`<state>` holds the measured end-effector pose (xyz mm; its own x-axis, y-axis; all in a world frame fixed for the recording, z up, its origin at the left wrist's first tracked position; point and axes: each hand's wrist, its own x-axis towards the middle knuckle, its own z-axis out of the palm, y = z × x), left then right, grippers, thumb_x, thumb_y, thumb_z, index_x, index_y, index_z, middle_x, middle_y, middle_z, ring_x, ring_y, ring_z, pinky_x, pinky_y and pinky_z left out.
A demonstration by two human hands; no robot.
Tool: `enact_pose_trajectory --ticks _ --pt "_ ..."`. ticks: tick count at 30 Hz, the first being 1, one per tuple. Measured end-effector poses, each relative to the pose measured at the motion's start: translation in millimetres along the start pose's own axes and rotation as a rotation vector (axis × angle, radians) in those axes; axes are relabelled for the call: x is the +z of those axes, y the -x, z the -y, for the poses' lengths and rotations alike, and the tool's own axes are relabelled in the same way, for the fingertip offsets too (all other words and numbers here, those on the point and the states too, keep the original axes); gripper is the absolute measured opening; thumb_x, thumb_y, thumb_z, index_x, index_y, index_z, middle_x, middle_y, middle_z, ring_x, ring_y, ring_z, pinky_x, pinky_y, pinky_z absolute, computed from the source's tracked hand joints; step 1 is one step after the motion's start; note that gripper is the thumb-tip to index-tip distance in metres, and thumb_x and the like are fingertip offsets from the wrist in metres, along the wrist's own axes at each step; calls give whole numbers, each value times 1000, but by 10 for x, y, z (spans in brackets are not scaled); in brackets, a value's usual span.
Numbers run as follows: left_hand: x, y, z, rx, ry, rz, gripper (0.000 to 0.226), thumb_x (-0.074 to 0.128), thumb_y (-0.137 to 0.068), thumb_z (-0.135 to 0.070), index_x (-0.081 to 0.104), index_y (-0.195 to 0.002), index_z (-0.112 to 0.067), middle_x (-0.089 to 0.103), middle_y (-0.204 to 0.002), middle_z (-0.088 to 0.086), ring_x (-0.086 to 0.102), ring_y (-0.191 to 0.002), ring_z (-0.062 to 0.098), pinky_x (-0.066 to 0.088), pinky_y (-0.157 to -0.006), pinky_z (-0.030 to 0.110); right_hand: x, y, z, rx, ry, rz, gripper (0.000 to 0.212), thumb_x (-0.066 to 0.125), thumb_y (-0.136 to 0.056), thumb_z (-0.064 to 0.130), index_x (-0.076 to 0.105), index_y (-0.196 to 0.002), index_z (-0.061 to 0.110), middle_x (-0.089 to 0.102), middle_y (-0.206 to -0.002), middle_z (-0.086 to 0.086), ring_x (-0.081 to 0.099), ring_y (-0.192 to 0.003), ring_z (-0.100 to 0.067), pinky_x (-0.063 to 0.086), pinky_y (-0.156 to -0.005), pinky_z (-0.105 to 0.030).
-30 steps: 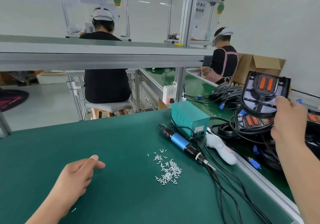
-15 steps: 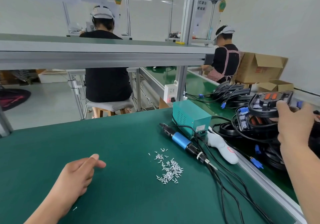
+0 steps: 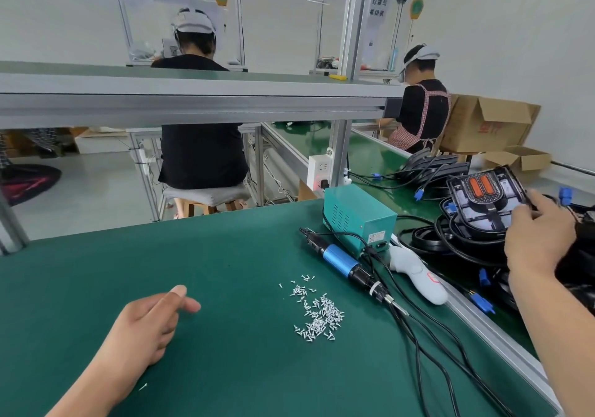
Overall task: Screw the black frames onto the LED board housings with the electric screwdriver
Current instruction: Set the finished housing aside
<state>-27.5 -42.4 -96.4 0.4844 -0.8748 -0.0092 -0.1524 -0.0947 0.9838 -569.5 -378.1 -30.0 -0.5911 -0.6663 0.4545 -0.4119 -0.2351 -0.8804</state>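
**A:** Start at the left. What is the left hand doing?

**B:** The left hand (image 3: pixel 145 329) lies on the green mat (image 3: pixel 225 378), well to the left of the teal power box (image 3: pixel 359 220) and closer to the viewer. Its fingers are loosely curled, the thumb points forward, and it holds nothing. A single stray screw (image 3: pixel 142 386) lies by the wrist.

**A:** And behind it?

**B:** A person in black (image 3: pixel 199 126) sits on a stool beyond the bench, back turned, far behind and left of the box.

**A:** The fasteners?

**B:** A loose pile of small silver screws (image 3: pixel 317 312) lies left of the box on its near side, apart from the hand.

**A:** And the driver?

**B:** The electric screwdriver (image 3: pixel 341 260) lies flat on the mat, untouched, just in front of the box. Its cable end is up by the box and its bit end points toward the viewer. A white pistol-shaped tool (image 3: pixel 415 275) lies by the box's near right corner.

**A:** Farther right?

**B:** A second seated person (image 3: pixel 421 101) is well behind the box. The LED board housing (image 3: pixel 486 197) is to the right of the box, tilted up over a heap of black cables (image 3: pixel 425 239), and it shows two orange strips. The right hand (image 3: pixel 537 239) grips its near right edge with fingers curled onto it and the index finger lying along the side. The thumb is hidden.
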Motion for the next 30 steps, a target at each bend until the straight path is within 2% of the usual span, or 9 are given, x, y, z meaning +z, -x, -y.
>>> enact_pose_trajectory --ticks 5,8,11,13,15,19,24,26,30 --pt "5 1 -17 1 8 -4 41 58 -100 -55 82 -98 -21 23 -71 1 20 -58 17 19 -49 21 59 13 30 39 -52 -31 52 41 -92 15 74 -129 29 62 -141 -10 66 -117 -29 51 -111 -54" --pt "7 6 -20 0 3 -4 42 58 -100 -56 82 -96 -21 24 -71 0 21 -57 17 20 -49 21 48 85 116 53 -30 -27 47 39 -95 15 76 -125 18 47 -155 -11 51 -139 -29 41 -121 -45" --pt "10 3 -22 -4 2 -3 42 58 -100 -56 82 -96 -21 25 -70 -1 21 -56 16 20 -49 21 0 163 170 15 64 42 53 55 -95 41 67 -137 10 27 -168 -6 31 -153 -24 29 -122 -38" --pt "10 6 -28 -7 5 -1 42 58 -100 -55 82 -96 -21 25 -70 0 21 -57 16 20 -49 21 -44 230 162 -37 215 126 78 71 -86 64 61 -141 9 16 -171 0 19 -156 -24 32 -122 -54" --pt "8 7 -32 -7 6 5 42 57 -101 -54 82 -96 -21 25 -72 1 21 -57 17 20 -49 21 -60 283 147 -139 367 159 84 79 -82 66 60 -137 6 11 -172 0 11 -157 -33 33 -119 -66" --pt "12 10 -37 -8 11 8 40 57 -102 -52 82 -96 -20 25 -74 4 21 -57 17 20 -48 21 -75 279 136 -294 536 138 78 82 -85 57 62 -131 -3 9 -173 -5 13 -155 -43 27 -121 -70" --pt "12 10 -37 -7 18 14 40 57 -102 -51 82 -96 -20 25 -72 3 21 -56 17 20 -48 20 -78 294 192 -460 599 75 56 83 -88 37 65 -127 2 17 -172 -8 16 -155 -39 25 -120 -71" --pt "5 6 -35 -5 18 14 40 57 -101 -52 82 -97 -20 25 -73 3 20 -57 17 20 -48 21 -82 310 217 -509 612 76 56 75 -91 46 67 -129 5 20 -172 -9 17 -156 -36 23 -120 -70" --pt "1 -2 -29 -2 18 19 43 58 -99 -55 82 -98 -20 25 -72 3 20 -57 17 19 -48 21 -76 358 294 -518 690 137 79 58 -85 69 68 -134 8 31 -169 -13 18 -155 -35 21 -121 -66"
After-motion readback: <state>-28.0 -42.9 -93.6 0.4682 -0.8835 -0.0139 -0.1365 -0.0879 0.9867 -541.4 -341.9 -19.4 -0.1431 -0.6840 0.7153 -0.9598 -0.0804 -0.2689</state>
